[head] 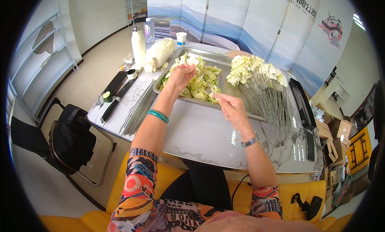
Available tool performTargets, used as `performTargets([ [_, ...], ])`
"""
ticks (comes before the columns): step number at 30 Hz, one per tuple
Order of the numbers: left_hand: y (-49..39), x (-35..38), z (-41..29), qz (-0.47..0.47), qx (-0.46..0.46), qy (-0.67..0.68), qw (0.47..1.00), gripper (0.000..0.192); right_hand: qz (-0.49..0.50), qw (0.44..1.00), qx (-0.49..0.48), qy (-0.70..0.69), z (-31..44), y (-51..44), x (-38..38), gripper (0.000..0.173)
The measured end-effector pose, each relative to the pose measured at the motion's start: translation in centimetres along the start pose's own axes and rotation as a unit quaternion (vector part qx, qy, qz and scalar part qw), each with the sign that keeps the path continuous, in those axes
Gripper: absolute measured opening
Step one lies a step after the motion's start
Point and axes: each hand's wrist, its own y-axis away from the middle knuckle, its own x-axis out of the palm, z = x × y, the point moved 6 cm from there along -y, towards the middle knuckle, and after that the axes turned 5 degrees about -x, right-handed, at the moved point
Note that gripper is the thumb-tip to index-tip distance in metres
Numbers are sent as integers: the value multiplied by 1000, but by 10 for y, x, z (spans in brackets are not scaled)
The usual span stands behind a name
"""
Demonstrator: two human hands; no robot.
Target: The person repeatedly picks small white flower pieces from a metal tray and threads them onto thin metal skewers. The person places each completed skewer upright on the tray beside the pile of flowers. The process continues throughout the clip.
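Note:
My left hand (182, 76) is over the left part of a metal tray (224, 58), its fingertips pinched at a piece of pale cabbage leaf beside the heap of torn cabbage leaves (197, 90). My right hand (233, 107), at the tray's front edge, grips the lower part of a thin metal skewer (208, 81) that slants up towards my left hand. Many skewers threaded with cabbage (255, 70) lie across the tray's right side, their bare ends fanned over the front edge. Left of the tray lies a bundle of bare metal skewers (140, 110).
A whole napa cabbage (161, 53), a white bottle (138, 47), a clear plastic bottle (149, 33) and a paper cup (181, 39) stand or lie at the back. A black-handled knife (111, 109) lies left. A black case (301, 102) and a phone (310, 146) lie right.

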Motion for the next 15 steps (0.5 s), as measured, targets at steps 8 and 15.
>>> performTargets([
  [8,1,0,-5,24,-33,14,999,4,13,998,-22,58,4,-2,-3,31],
  [15,0,5,-16,62,-6,52,997,11,14,997,-47,64,8,-5,-4,31],
])
